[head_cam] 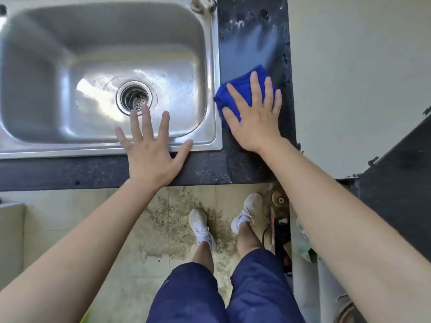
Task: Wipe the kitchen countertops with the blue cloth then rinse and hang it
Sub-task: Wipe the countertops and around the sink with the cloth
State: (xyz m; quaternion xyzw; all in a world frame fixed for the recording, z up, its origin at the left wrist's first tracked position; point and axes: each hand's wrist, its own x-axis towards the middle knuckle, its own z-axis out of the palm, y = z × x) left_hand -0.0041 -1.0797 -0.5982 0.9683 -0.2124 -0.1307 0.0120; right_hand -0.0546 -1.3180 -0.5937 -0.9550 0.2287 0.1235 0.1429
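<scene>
My right hand (pixel 256 122), fingers flat, presses bunched blue cloth (pixel 243 86) on narrow countertop (pixel 251 43) strip beside sink (pixel 215 66) rim; left hand (pixel 151 155) splayed, empty.

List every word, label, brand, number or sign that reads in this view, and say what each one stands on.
No text reads anywhere in this view.
On the stainless steel sink, the folded blue cloth and the dark speckled stone countertop: no words, labels or numbers show.
On the white lace-up sneaker: one small dark mark, too small to read.
</scene>
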